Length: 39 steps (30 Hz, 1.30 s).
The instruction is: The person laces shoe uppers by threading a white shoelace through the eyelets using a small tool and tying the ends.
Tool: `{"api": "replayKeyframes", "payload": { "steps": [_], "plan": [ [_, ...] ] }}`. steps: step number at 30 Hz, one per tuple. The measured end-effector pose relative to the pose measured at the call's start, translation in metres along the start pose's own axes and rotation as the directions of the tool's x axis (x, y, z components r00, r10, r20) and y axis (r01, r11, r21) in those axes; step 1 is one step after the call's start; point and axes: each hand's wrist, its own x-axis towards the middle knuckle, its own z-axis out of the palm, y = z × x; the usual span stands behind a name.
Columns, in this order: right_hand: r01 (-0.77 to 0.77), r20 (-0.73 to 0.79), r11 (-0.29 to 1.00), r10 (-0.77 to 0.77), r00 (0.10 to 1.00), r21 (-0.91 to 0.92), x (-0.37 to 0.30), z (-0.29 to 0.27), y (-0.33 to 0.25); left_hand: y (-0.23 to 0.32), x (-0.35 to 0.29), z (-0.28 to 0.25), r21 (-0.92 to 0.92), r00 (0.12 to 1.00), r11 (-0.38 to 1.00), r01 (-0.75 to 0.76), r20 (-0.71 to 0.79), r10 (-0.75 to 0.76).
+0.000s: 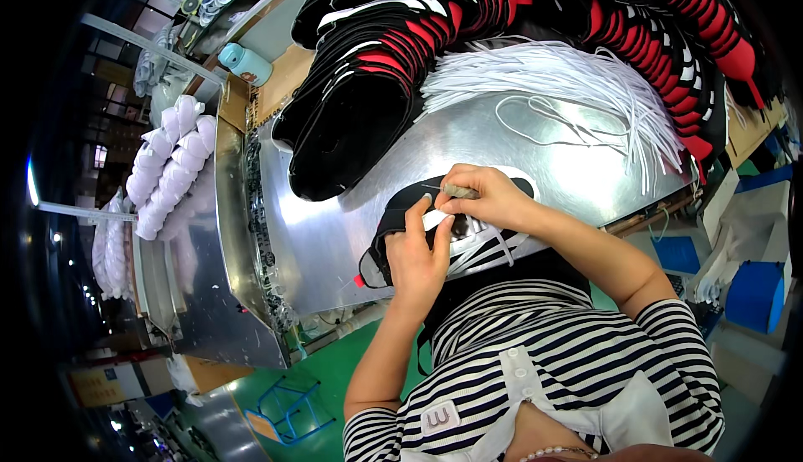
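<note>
Metal table [318, 253] is filling the middle, bare steel showing. Nested rows of black-and-red uppers are covering its far side: left stack [360, 119] is leaning toward the person, right stack [636, 35] is running along the far right. White lace bundle [544, 77] is lying between the stacks, loose ends fanning right; one looped lace [577, 136] is resting nearer, on bare metal. Blue-framed stool [288, 412] is standing on the green floor, lower left.

Work upper [468, 240], black with white lacing, is lying at the table's near edge, right against the person, its red tab [359, 280] pointing left. Left hand [418, 257] is gripping the work upper, fingers and thumb pressing around a small white piece [434, 219]. Right hand [488, 194] is closing on a tan-handled tool [460, 191], pinching the handle; thin shaft is pointing left, above the left fingertips. Can't tell if the shaft is touching the work upper. Light-blue bottle [245, 64] is standing at the far left corner.
</note>
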Motion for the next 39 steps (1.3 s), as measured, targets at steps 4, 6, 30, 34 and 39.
{"api": "replayKeyframes", "payload": {
  "steps": [4,6,30,34,39],
  "plan": [
    [0.101,-0.072,0.99,-0.108,0.992,-0.095,-0.014,-0.004,-0.01,0.002,-0.002,0.004,-0.037,0.988,0.996,-0.082,-0.138,0.077],
    [-0.046,-0.043,0.997,0.043,0.998,-0.066,-0.03,-0.012,-0.021,0.0,-0.005,0.005,-0.106,0.989,0.993,-0.044,-0.143,0.029],
    [-0.097,-0.115,0.834,0.04,0.993,-0.543,-0.059,-0.049,-0.057,0.003,-0.005,0.01,-0.495,0.981,0.848,0.189,0.142,-0.136],
    [-0.038,-0.276,0.97,-0.031,0.961,-0.242,-0.056,-0.037,-0.014,0.015,0.007,0.017,-0.586,0.969,0.773,0.246,0.165,-0.183],
    [-0.057,-0.437,0.914,-0.137,0.889,-0.402,-0.049,-0.022,0.018,0.01,0.009,0.0,-0.662,0.952,0.684,0.306,0.223,-0.21]
  ]
}}
